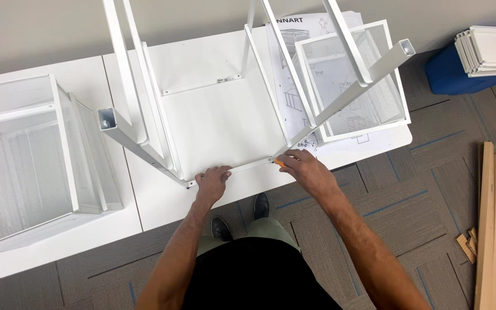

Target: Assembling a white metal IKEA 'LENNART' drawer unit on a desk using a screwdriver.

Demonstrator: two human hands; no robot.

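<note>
1. White metal frame (219, 109) lies upside down on the white desk (156, 201), its legs pointing up toward the camera; flat on its top like this, the joints along its near rail face the person and are easy to reach.
2. Far left of the frame, a white mesh basket (30, 155) sits on the desk, set apart from the frame so it does not crowd the work.
3. At the frame's near left corner, the left hand (212, 182) rests on the near rail (242, 167). Its grip is pressed down with fingers curled over the bar, which I judge steadies the frame against twisting.
4. At the frame's near right corner, the right hand (305, 169) has its grip pinched around a small orange-tipped tool (280, 163), with the tip at the joint where the leg meets the rail. Whether the tip is seated in a screw is too small to tell.
5. Just behind that hand, under the frame's right leg, small fittings (310, 143) lie on the instruction sheet (302, 69), near enough to pick up.
6. Right of the frame, a mesh panel (354, 80) lies on the sheet.
7. Well apart to the right, on the carpet, lie wooden slats (492, 224).
</note>
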